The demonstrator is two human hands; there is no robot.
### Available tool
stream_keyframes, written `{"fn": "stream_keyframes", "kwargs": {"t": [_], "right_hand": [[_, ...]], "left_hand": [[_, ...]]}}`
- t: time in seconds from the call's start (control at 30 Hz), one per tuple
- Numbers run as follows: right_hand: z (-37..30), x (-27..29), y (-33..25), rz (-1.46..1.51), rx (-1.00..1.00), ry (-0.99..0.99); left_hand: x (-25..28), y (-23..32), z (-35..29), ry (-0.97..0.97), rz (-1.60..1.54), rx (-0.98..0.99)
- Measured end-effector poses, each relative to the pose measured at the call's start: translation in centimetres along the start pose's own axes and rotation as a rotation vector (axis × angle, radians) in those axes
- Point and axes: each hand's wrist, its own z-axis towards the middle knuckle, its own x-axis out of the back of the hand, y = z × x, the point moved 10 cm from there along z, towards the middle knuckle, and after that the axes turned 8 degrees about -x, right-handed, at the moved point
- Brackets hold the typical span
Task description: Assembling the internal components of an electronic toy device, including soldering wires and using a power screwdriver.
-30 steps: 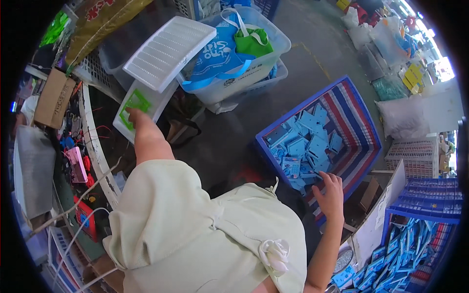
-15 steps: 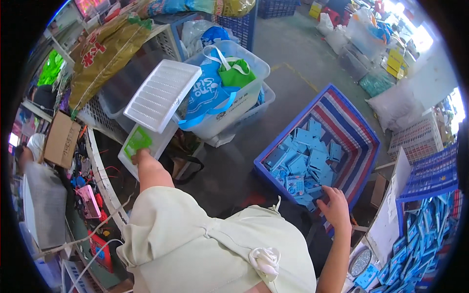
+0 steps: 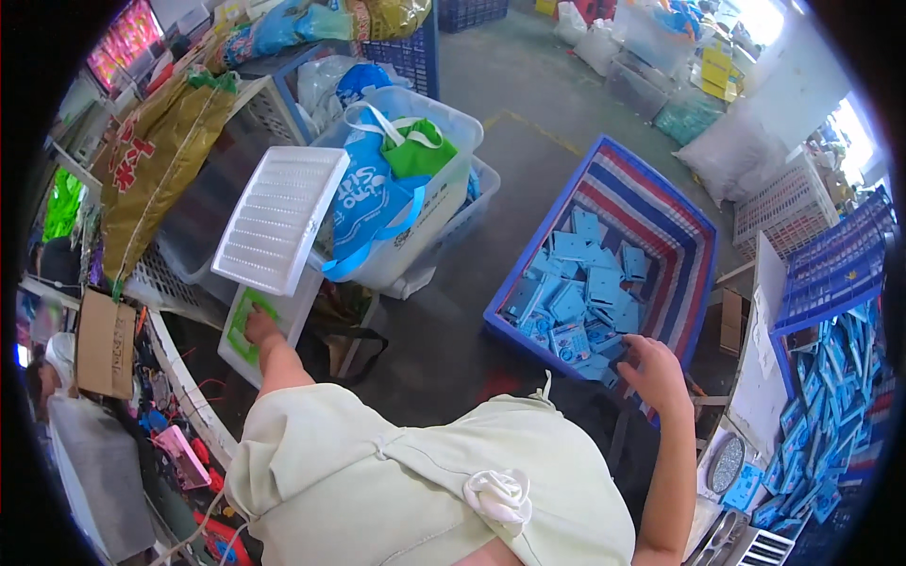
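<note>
The light is cool and moderately bright, with blown-out glare in a window-like patch (image 3: 763, 19) between one and two o'clock and a second bright panel (image 3: 853, 137) just past two. The grey floor (image 3: 469, 63) is paler toward twelve and sinks into shadow near the centre. The blue pieces (image 3: 571, 292) read fairly clearly; the left hand (image 3: 263, 330) looks soft. Fisheye bending bows the counter (image 3: 192, 389) toward eight, and black vignetting rings the view.

Bare hands (image 3: 261, 327) (image 3: 657, 374) well apart

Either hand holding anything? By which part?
Left hand is at the green plastic piece; a grip can't be told. Right hand shows nothing held.
</note>
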Motion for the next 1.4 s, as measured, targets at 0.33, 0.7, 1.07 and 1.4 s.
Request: {"fn": "stream_keyframes", "kwargs": {"t": [0.33,0.7,1.07,1.4], "right_hand": [[-1.1,1.0,2.0,0.059,-0.017,0.044],[-0.7,-0.2,2.2,-0.017,0.122,-0.042],[-3.5,-2.4,4.1,-0.013,0.023,-0.114],[-4.9,-4.3,5.0,0.094,0.006,-0.093]], "left_hand": [[10.8,-9.9,3.1,0.294,-0.164,0.396],[35.6,-13.5,4.2,-0.331,-0.624,0.246],[41.4,-26.5,-0.4,1.328,-2.248,0.898],[25.1,-4.5,-9.8,-0.075,-0.758,0.274]]}}
